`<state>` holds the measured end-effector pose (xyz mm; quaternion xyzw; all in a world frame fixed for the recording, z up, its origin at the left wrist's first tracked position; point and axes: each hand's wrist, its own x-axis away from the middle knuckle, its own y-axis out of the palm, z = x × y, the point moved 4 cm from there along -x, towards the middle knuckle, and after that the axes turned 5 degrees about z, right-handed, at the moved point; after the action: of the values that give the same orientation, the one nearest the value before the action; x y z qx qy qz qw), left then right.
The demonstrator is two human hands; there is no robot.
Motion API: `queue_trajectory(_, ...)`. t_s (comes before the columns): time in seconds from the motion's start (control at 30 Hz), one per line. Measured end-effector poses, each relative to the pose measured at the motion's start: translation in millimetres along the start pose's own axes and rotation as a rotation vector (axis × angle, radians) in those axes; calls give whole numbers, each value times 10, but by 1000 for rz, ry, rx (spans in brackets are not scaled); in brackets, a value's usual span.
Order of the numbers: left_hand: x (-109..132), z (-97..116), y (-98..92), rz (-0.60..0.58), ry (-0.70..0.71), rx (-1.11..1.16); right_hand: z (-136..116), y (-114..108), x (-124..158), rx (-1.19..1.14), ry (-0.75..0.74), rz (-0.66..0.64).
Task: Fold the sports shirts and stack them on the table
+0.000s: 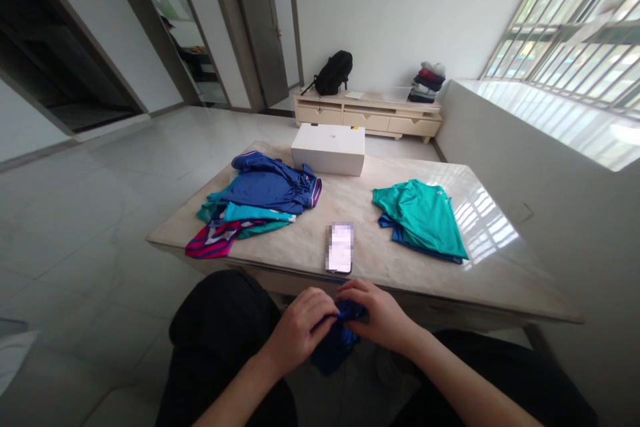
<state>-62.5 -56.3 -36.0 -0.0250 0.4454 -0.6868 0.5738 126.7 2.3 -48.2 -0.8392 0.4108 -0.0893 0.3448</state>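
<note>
Between my knees, just below the table's front edge, a bunched blue garment (334, 350) hangs from both hands. My left hand (305, 323) pinches it with thumb and fingers. My right hand (376, 313) grips its upper part from the other side, fingers curled round the cloth. Folds and fingers hide the garment's full shape. Right beyond my hands lies a phone (341, 248) with a lit screen. On the table's right side a green shirt (425, 217) lies flat over darker blue cloth (400, 233).
On the marble-topped table (305, 247), a heap of shirts (270, 187) in blue, teal and red lies left. A white box (330, 147) stands at the back. Beyond, a low cabinet (367, 121) bears a black backpack (334, 73) and folded clothes (427, 83).
</note>
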Motion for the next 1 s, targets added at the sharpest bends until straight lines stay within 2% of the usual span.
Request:
queue_trajectory(0.1,49,127,-187,9,71,-30,-24,25,37,67,5,-84)
queue_trajectory(0.17,75,187,-334,29,87,-60,-83,-43,81,42,16,-67)
queue_trajectory(0.3,117,304,-601,74,109,-78,-340,-214,276,-30,-4,53)
queue_trajectory(0.43,132,481,-742,115,171,-115,-618,-293,572,66,-35,237)
queue_trajectory(0.53,129,613,-768,149,171,-104,-829,-363,749,132,-78,379)
queue_trajectory(0.73,184,806,-631,263,-40,140,-1350,-513,886,249,-243,657)
queue_trajectory(0.87,266,869,-499,382,-146,235,-1503,-394,901,163,-207,744)
queue_trajectory(0.93,301,876,-473,433,-134,208,-1492,-292,933,152,-180,797)
queue_trajectory(1.0,330,883,-483,481,-60,136,-1451,-201,988,221,-175,855)
